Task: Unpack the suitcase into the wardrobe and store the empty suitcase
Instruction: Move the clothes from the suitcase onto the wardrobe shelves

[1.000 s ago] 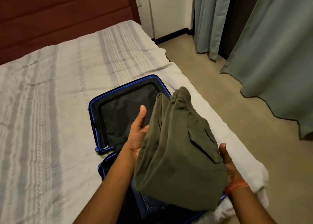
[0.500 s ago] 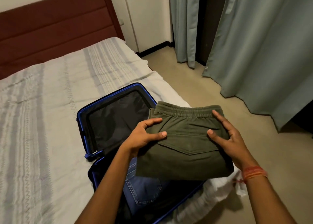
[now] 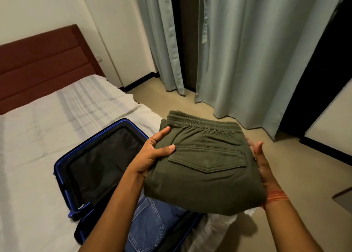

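Observation:
Folded olive-green trousers (image 3: 205, 167) with a flap pocket and elastic waistband are held flat in the air between both hands. My left hand (image 3: 152, 154) grips their left edge, thumb on top. My right hand (image 3: 261, 162) supports the right edge, palm against the cloth, with an orange thread at the wrist. Below them the blue suitcase (image 3: 62, 167) lies open on the bed, its black-lined lid half bare. Folded blue jeans (image 3: 150, 219) lie in its near half, partly hidden by my left arm.
The bed (image 3: 38, 137) with a pale striped cover and a dark red headboard (image 3: 42, 64) fills the left. Grey-green curtains (image 3: 247, 51) hang ahead with a dark gap between them. Beige floor (image 3: 285, 175) runs along the bed's right side. A dark opening (image 3: 314, 91) shows at far right.
The trousers went from tilted on edge to flat and have risen away from the suitcase. My view has lifted toward the curtains. My right hand shifted from on top to the trousers' right edge.

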The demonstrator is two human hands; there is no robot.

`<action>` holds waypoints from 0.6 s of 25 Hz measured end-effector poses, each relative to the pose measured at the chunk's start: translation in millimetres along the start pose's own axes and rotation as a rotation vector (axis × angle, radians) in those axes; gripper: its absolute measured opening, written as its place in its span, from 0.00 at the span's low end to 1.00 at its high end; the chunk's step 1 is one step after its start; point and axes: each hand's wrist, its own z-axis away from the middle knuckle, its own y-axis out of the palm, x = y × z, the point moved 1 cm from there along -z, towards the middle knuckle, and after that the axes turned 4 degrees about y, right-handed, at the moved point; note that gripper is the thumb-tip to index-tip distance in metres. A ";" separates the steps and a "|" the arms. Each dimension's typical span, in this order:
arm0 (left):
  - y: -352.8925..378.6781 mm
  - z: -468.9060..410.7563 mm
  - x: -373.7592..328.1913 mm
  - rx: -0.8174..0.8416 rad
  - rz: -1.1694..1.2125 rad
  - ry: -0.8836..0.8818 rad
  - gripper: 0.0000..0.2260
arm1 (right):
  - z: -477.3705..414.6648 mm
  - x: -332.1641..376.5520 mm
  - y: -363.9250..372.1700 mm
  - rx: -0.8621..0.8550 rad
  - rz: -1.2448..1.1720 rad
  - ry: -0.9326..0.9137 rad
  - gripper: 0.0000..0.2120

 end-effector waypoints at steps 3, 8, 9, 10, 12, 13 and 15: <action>2.6 -16.8 4.0 0.043 -0.011 -0.038 0.27 | 6.0 24.7 -0.3 -0.174 0.376 -0.302 0.38; 14.6 -37.9 -6.7 0.159 -0.148 -0.021 0.30 | 19.6 49.7 7.1 -0.258 0.855 -0.494 0.33; 22.0 -42.7 -8.3 0.168 -0.192 0.004 0.29 | 22.2 53.2 7.4 -0.326 0.990 -0.522 0.32; 31.7 -47.4 -9.4 0.173 -0.228 0.030 0.27 | 25.6 56.4 5.7 -0.412 1.133 -0.530 0.30; 55.0 -56.9 -8.6 0.188 -0.271 0.060 0.27 | 37.5 62.9 0.6 -0.559 1.335 -0.425 0.30; 68.0 -61.4 -7.6 0.216 -0.284 0.073 0.28 | 47.7 65.4 -2.6 -0.598 1.360 -0.362 0.34; 95.4 -67.2 -5.5 0.316 -0.314 0.082 0.30 | 74.5 70.2 -10.0 -0.665 1.354 -0.303 0.42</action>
